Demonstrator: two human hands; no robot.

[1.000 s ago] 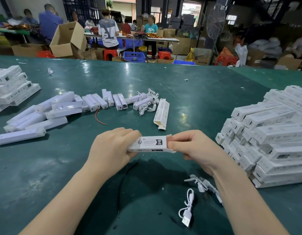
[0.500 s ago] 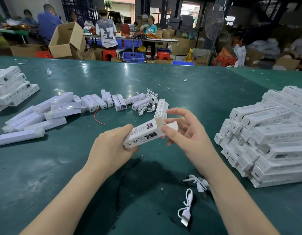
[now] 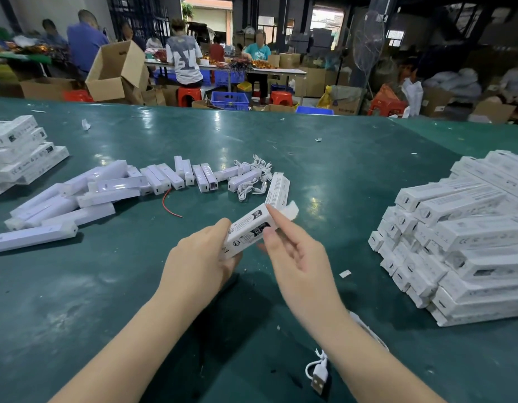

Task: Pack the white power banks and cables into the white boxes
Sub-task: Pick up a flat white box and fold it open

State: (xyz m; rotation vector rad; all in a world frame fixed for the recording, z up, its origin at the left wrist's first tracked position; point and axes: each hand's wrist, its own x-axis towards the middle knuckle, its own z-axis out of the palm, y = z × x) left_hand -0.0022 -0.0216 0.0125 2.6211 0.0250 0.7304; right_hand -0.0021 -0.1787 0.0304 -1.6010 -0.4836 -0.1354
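My left hand grips the near end of a white box that tilts up and away over the green table. The fingers of my right hand lie straight along the box's right side, the index tip near its open far flap. Loose white power banks lie in a row at the left. A bundle of white cables sits behind the box beside a second white box. One coiled cable lies near my right forearm.
A big pile of white boxes fills the right side of the table. A smaller stack of boxes sits at the far left. A red wire lies on the table. People work at tables beyond the far edge.
The box has tipped from level to pointing up and away. My right hand let go of its right end and slid its straightened fingers along the side.
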